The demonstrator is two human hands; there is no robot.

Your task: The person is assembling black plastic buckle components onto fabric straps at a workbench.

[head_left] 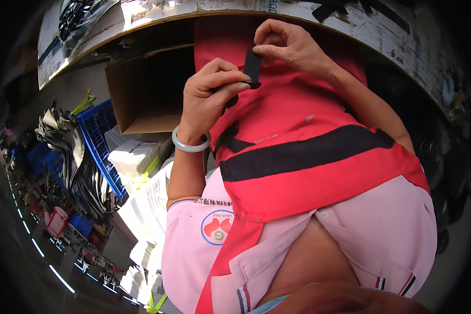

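Head view: Both my hands are in frame, raised over my apron (303, 112) and near the table (157, 10).
Strip (252, 65): Black, flat and narrow; located between my two hands, in front of the upper part of the apron.
Left hand (206, 89): Gripping. My thumb and fingers pinch the strip at its lower end in the picture (a further dark part shows beneath the fingers; I cannot tell whether it belongs to the strip).
Right hand (298, 49): Gripping. My thumb presses at the upper end of the strip, with the fingers bent above it.
Bangle (191, 146): Pale, worn around my left wrist.
Apron: Red, crossed by a black band (309, 152), worn over a pink shirt (186, 256).
Table: Pale, with a marked surface; bears black pieces (392, 15) at upper right and a clear bag (81, 23) of dark parts at upper left.
Box (152, 124): Cardboard, below the table edge, to the left of my left hand.
Crate (100, 149): Blue, tilted, beside the box.
Bundle (76, 157): Long dark and pale pieces, just left of the crate.
Stack (133, 157): White pieces, between the crate and my left forearm.
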